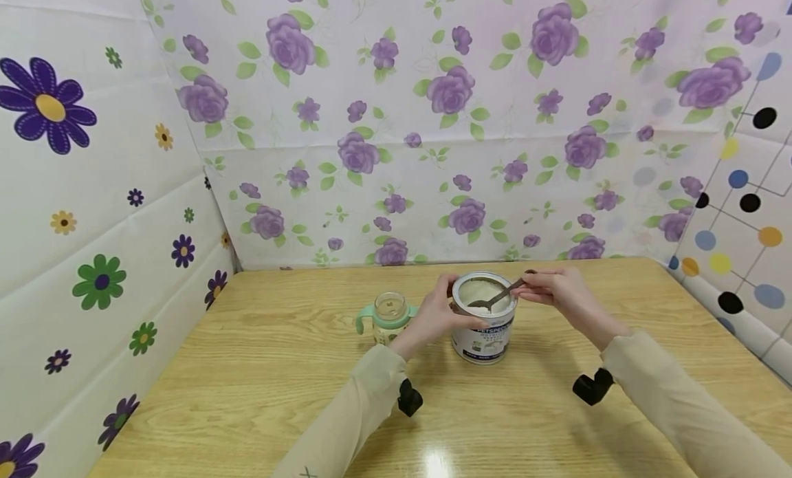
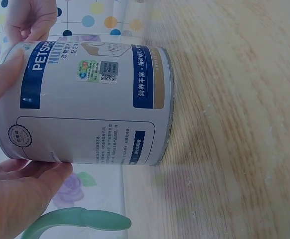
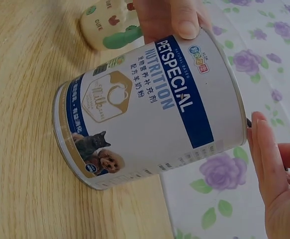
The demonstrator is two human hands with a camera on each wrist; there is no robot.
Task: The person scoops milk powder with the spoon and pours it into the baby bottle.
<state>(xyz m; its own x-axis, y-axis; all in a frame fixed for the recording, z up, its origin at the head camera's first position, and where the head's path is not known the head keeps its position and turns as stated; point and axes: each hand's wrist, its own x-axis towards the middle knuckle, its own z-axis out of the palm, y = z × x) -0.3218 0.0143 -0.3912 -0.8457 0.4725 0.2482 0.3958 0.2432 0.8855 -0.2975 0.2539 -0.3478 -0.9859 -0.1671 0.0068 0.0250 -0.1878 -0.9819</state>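
Observation:
A white and blue milk powder can (image 1: pixel 482 344) stands upright on the table with its top off. Pale powder (image 1: pixel 478 289) shows inside. My left hand (image 1: pixel 432 318) grips the can round its near-left side, thumb in front just below the rim. In my right hand (image 1: pixel 559 294), thumb and fingers pinch the handle of a dark spoon (image 1: pixel 506 292), which slants over the can's right rim with its bowl at the powder. How much the bowl holds is hard to tell. From the right wrist, the can's printed front (image 3: pixel 154 104) is visible; the spoon is mostly hidden there.
Left of the can, partly behind my left forearm, stands a lidless clear-topped bottle (image 1: pixel 390 305) with green side handles (image 2: pixel 102 219). The wooden table (image 1: pixel 278 354) ends at a flower-print cloth (image 1: pixel 371 189) behind it. A dark camera mount (image 1: pixel 592 386) hangs at each wrist.

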